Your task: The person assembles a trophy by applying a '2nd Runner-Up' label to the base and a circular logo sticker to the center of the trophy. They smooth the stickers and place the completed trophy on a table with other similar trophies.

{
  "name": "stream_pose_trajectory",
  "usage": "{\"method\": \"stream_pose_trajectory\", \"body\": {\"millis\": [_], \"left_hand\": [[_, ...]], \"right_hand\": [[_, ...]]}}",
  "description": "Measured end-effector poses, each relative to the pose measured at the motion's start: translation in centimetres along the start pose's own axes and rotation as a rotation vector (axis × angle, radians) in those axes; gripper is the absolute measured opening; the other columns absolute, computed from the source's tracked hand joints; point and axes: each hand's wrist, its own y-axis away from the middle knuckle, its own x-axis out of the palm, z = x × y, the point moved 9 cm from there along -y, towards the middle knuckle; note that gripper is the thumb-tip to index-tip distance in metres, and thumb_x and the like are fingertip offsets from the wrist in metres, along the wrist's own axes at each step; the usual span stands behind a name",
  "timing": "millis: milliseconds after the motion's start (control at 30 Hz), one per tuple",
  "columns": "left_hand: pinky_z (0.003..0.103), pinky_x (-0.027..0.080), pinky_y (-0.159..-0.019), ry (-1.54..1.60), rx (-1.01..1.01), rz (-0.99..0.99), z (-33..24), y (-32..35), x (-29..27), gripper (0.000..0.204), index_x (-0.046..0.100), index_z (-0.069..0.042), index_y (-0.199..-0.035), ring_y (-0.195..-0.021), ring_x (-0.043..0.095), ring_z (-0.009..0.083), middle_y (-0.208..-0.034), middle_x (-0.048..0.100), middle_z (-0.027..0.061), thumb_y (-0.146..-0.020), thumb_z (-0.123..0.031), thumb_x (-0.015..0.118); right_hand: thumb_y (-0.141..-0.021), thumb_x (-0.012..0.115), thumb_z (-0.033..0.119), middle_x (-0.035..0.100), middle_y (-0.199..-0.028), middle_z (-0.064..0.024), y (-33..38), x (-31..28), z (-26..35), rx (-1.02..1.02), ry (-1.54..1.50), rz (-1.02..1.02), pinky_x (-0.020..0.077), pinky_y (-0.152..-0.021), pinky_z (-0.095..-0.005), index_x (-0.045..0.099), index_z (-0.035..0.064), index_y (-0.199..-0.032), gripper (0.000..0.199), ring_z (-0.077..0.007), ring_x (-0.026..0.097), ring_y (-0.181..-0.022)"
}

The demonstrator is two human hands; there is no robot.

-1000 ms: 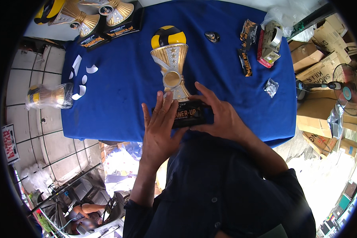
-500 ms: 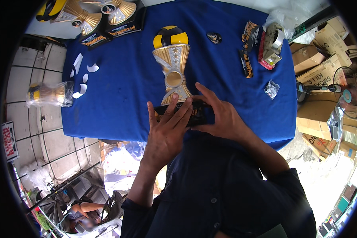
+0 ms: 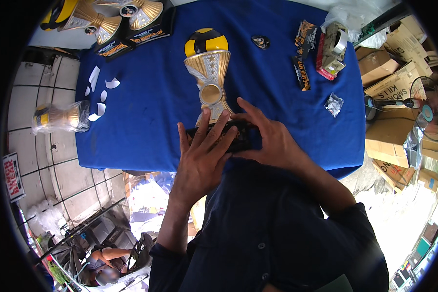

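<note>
Nearest, the person's dark shirt (image 3: 277, 214) fills the lower middle, and both forearms (image 3: 176, 221) reach up past it to the bench (image 3: 146, 107), which is draped in blue cloth. The left hand (image 3: 202, 158) lies with its fingers spread over the front of a black base (image 3: 243, 138); the right hand (image 3: 275, 143) grips the base's right end between thumb and fingers. The base belongs to a gold and silver trophy (image 3: 209, 68) at the middle of the bench, its foot close to the person. Beyond the hands, a plain gold disc (image 3: 210, 94) sits at the trophy's waist, and a yellow and black ball (image 3: 205, 41) caps the far end.

Farther out, a clear packet (image 3: 334, 105) lies to the right, while a plastic-wrapped trophy (image 3: 62, 118) shows by the bench's left edge, near white paper scraps (image 3: 94, 77). Past the packet are black strips (image 3: 302, 73) with orange lettering, beside a roll of tape (image 3: 341, 41). A dark oval emblem (image 3: 260, 42) rests right of the ball. Two more trophies (image 3: 148, 14) on black bases occupy the far left corner.
</note>
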Motion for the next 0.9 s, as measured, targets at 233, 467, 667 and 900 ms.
{"method": "stream_pose_trajectory", "body": {"millis": [233,467,667,900], "left_hand": [[0.082,0.007,-0.135,0.015,-0.146,-0.117,1.5,1.0,-0.1,0.058,0.069,-0.012,-0.159,-0.177,0.025,0.0352,-0.187,0.038,0.0041,-0.102,-0.015,0.080],[0.085,0.006,-0.133,-0.055,0.003,0.060,-0.6,-0.2,1.0,0.060,0.063,-0.009,-0.163,-0.175,0.030,0.0310,-0.183,0.046,0.0024,-0.104,-0.010,0.073],[0.086,0.004,-0.132,-0.065,0.045,0.140,-0.9,-1.8,0.6,0.081,0.048,-0.010,-0.174,-0.176,0.024,0.0364,-0.186,0.040,0.0061,-0.098,-0.009,0.076],[0.074,0.008,-0.139,-0.116,-0.290,-0.098,3.5,1.8,-0.4,0.095,0.051,-0.003,-0.171,-0.175,0.029,0.0356,-0.183,0.044,0.0185,-0.089,-0.026,0.095]], "right_hand": [[-0.079,0.105,0.023,0.074,-0.150,-0.0204,-0.2,-0.1,0.0,-0.009,-0.037,0.012,0.0633,-0.109,-0.0476,0.029,0.0097,-0.179,0.127,-0.0430,0.075,-0.133],[-0.079,0.103,0.022,0.076,-0.144,-0.0208,-0.1,-0.4,0.6,-0.052,0.047,-0.001,0.0635,-0.106,-0.0485,0.025,0.0083,-0.181,0.129,-0.0440,0.077,-0.127],[-0.078,0.106,0.024,0.063,-0.162,-0.0274,-0.3,-0.2,0.0,0.056,0.099,0.081,0.0618,-0.113,-0.0486,0.023,0.0076,-0.181,0.134,-0.0454,0.069,-0.141],[-0.097,0.094,0.040,0.053,-0.166,-0.0403,1.5,0.9,-0.1,0.201,-0.100,-0.069,0.0505,-0.126,-0.0476,0.025,-0.0013,-0.178,0.114,-0.0447,0.057,-0.156]]}}
